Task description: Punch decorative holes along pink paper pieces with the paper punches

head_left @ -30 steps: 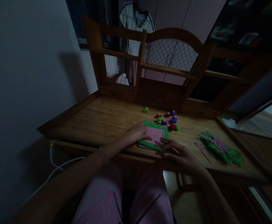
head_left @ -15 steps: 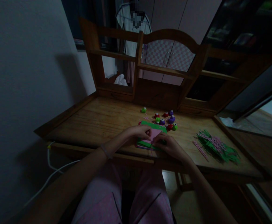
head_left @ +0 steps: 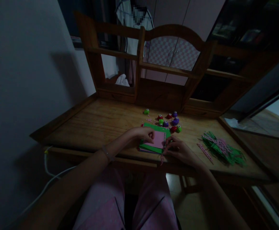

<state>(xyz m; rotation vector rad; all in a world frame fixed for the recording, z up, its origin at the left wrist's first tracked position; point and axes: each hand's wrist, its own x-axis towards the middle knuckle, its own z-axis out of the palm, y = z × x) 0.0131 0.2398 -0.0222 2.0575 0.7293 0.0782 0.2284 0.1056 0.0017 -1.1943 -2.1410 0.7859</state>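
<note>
Nearest the viewer, at the near edge of the desk (head_left: 101,124), two hands work one small stack of paper (head_left: 155,143): a pink sheet (head_left: 157,140) on top of green sheets, with a darker layer just showing underneath. The left hand (head_left: 139,134) lies curled on the stack's left side, fingers pressed down on it. The right hand (head_left: 179,150) pinches a thin pink strip (head_left: 162,156) at the stack's near right corner, and the strip's end hangs over the desk edge. The risk, as I judge it, lies right there: so narrow a strip could tear or slip off the edge if it is pulled hard, and the stack could slide if the left hand lifts. Just beyond the stack sits a cluster of little punches (head_left: 169,121), about nine by my count: three green, three red, three purple, though the dim light makes that unsure. Well to the right lies one heap of green and pink strips (head_left: 222,148), too tangled to count.
</note>
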